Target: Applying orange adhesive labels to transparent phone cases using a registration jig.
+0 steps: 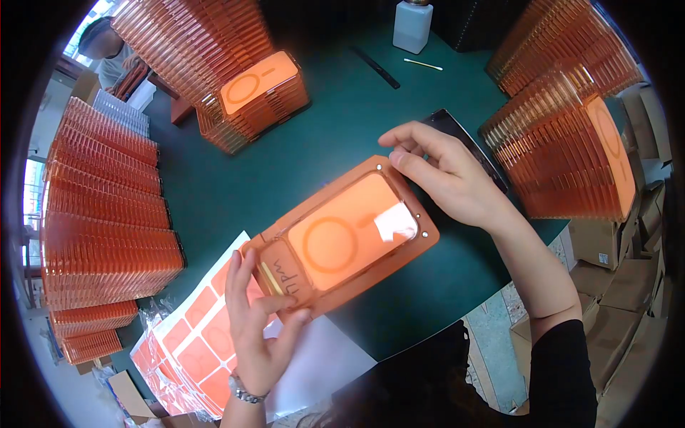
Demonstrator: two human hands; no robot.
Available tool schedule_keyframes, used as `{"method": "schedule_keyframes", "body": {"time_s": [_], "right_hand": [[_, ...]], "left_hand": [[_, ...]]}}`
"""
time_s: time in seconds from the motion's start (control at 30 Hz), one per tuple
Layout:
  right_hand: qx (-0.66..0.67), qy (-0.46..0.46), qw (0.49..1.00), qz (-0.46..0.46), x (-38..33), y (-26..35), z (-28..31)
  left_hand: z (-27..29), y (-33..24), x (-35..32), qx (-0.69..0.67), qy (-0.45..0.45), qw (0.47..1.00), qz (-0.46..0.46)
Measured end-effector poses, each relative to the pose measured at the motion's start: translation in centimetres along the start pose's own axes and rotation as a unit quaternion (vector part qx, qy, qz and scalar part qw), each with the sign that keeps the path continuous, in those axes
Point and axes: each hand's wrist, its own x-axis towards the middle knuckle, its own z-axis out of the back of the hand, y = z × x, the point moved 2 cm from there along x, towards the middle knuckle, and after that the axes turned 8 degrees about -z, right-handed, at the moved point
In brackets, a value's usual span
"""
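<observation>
An orange rectangular frame [347, 291], like a jig, lies at a slant on the green table, with small round metal studs at its far right end. Set in it is a phone-sized orange panel [371, 203] printed with a ring and a short bar; a white glare covers part of it. My left hand [258, 324], a metal watch on its wrist, grips the frame's near left corner, beside a recess with dark handwriting. Close to the far right corner is my right hand [449, 171], thumb and index finger apart, nothing visible between them; whether it touches the frame I cannot tell.
Tall stacks of orange clear cases stand left [107, 207], back [200, 50] and right [549, 150]. Orange sticker sheets [203, 335] lie near left. A black tray [446, 121], white bottle [412, 27], cotton swab [423, 64] and dark strip [376, 68] are farther back. Another person [110, 60] sits far left.
</observation>
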Motion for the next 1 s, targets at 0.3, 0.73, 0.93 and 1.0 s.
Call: {"method": "schedule_keyframes", "body": {"time_s": [0.3,0.73,0.93,1.0], "right_hand": [[-0.004,0.084,0.987,-0.137,0.3,-0.8,-0.5],[-0.213,0.092,0.972,0.033,-0.9,0.7,0.4],[-0.343,0.118,0.924,0.120,-1.2,2.0,0.5],[-0.370,0.108,0.911,0.149,-1.4,2.4,0.5]], "left_hand": [[-1.0,0.6,-1.2,-0.044,-0.049,0.997,0.042],[0.0,0.9,-0.4,-0.187,-0.006,0.955,0.231],[0.4,1.3,-0.4,-0.105,0.016,0.981,0.163],[1.0,0.9,0.2,0.085,0.017,0.995,0.056]]}}
